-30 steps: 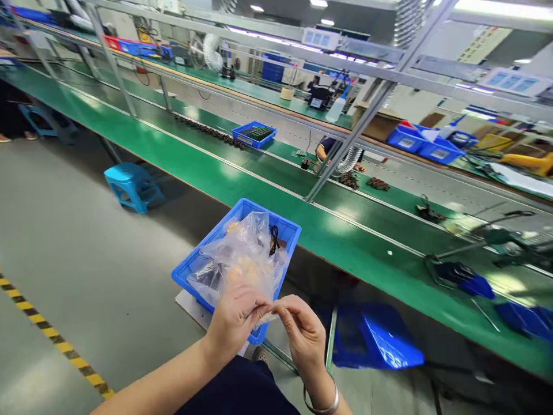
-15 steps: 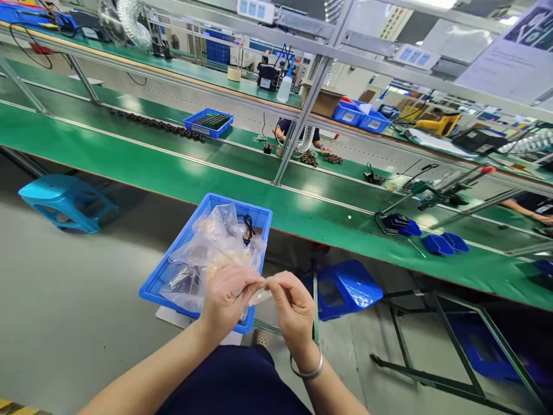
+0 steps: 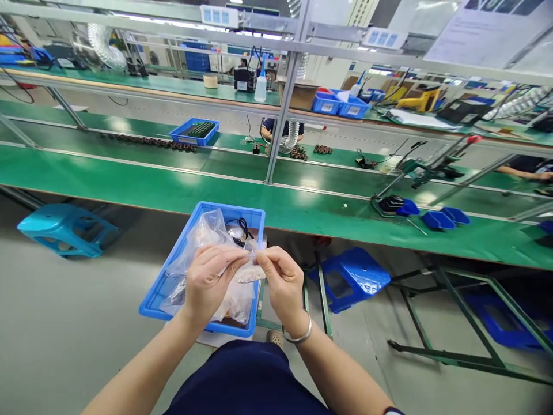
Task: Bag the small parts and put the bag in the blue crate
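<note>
The left hand (image 3: 205, 279) and right hand (image 3: 283, 282) both pinch the top of a small clear bag (image 3: 250, 276), fingers pressed to thumbs. The small bag hangs between them, about as near to one as the other. From the pinch, its fat end points to six o'clock; its long side looks to run nine to three. Toward eleven, a blue box (image 3: 254, 214) holds a big bag (image 3: 211, 229). Farther, at twelve, is a green bench (image 3: 302, 212).

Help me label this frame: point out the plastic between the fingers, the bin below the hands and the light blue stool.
Plastic (image 3: 251, 275), head view: on its whitish lower part.
Bin (image 3: 233, 211), head view: on its far rim.
Light blue stool (image 3: 49, 218), head view: on its seat.
</note>
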Demonstrator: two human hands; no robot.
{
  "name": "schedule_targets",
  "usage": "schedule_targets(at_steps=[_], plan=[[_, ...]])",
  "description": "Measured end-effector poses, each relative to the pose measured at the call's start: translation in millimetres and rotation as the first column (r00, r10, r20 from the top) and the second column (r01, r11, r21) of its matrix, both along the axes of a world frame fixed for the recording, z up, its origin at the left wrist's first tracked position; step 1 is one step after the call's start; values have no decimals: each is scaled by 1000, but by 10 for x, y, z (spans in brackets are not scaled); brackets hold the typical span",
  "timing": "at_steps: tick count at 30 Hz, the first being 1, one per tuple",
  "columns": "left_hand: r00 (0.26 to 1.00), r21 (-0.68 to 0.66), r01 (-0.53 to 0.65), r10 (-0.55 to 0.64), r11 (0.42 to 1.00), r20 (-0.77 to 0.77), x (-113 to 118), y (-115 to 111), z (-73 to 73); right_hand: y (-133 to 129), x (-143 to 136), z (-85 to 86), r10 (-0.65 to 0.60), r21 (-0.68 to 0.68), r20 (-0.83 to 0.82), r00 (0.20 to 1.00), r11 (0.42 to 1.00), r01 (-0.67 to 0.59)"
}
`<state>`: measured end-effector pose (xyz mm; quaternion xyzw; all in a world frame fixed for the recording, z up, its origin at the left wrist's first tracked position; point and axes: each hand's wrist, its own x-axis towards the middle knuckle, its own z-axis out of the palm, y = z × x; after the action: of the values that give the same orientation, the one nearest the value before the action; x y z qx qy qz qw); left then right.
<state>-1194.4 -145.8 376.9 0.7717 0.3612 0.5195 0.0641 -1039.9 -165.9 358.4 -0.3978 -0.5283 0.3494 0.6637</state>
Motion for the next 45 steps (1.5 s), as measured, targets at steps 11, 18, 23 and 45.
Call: schedule_targets(at_steps=[11, 18, 23, 45], plan=[[995, -301, -8, 38, 954, 97, -47, 30, -47, 108, -41, -166, 74, -93, -34, 997, 993, -77], [981, -558, 109, 2, 822, 194, -107, 54, 26, 120, -1, -166, 87, -123, 20, 996, 989, -84], [978, -643, 121, 21, 756, 208, -118, 86, 27, 121, -1, -144, 88, -119, -22, 996, 989, -90], [988, -236, 143, -151, 961, -16, 129, -174, -429, -204, 231, -469, 69, -96, 253, 965, 994, -46]])
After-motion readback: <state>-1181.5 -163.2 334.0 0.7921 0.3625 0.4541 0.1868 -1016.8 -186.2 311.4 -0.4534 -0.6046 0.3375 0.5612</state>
